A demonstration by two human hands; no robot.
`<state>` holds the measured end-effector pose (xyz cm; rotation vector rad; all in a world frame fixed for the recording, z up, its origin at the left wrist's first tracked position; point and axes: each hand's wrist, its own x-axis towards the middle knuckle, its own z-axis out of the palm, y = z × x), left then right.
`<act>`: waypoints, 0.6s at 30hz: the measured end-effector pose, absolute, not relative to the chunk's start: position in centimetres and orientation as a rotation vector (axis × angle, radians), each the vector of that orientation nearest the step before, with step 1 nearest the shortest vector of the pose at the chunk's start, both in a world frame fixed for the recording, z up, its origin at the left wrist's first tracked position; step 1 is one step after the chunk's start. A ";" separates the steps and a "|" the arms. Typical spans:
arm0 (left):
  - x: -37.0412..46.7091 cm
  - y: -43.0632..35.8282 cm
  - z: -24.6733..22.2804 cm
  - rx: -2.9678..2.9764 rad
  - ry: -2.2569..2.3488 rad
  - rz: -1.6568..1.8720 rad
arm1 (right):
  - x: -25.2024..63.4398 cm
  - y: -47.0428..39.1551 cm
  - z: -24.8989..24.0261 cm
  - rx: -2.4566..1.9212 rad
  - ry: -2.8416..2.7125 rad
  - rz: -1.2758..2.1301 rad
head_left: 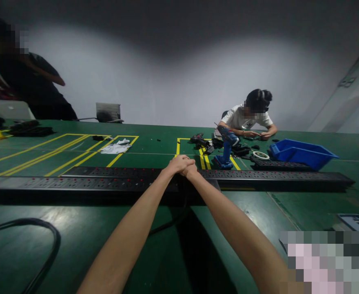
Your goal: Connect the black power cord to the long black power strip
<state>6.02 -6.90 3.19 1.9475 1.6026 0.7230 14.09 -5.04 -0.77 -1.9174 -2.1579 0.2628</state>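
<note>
A single head-worn view looks forward and down; the table [90,232] close below, the wall [151,77] beyond.

A workshop, shown by the drill [227,150] and line-marked workbench [84,232].

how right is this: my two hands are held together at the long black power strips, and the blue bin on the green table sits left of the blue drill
One slip: the blue bin sits right of the blue drill, as the head view shows. Your left hand and right hand are held together at the long black power strips, and the bin is on the green table.
</note>
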 end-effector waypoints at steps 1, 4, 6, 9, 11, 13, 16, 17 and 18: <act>5.8 -7.0 3.1 1.974 1.568 0.723 | 14.1 -5.3 -0.6 -1.919 -2.140 0.280; 5.1 -7.5 3.0 2.035 1.495 0.758 | 14.2 -5.9 0.2 -1.912 -2.079 0.349; 4.5 -7.9 3.0 2.034 1.508 0.828 | 14.7 -6.1 0.8 -1.890 -2.041 0.383; 3.2 -8.5 2.8 2.035 1.550 0.937 | 16.6 -6.3 1.6 -1.839 -1.982 0.383; 2.3 -8.9 2.5 2.084 1.536 0.953 | 18.4 -6.7 1.9 -1.813 -1.898 0.350; 1.7 -9.4 2.0 2.162 1.509 0.935 | 20.1 -7.3 1.8 -1.828 -1.812 0.304; 1.6 -10.3 1.3 2.262 1.519 0.889 | 21.7 -8.5 1.1 -1.870 -1.800 0.173; 1.7 -10.6 1.2 2.279 1.529 0.870 | 22.0 -8.9 0.8 -1.885 -1.827 0.119; 1.9 -10.8 1.1 2.291 1.538 0.852 | 22.1 -9.2 0.5 -1.905 -1.871 0.079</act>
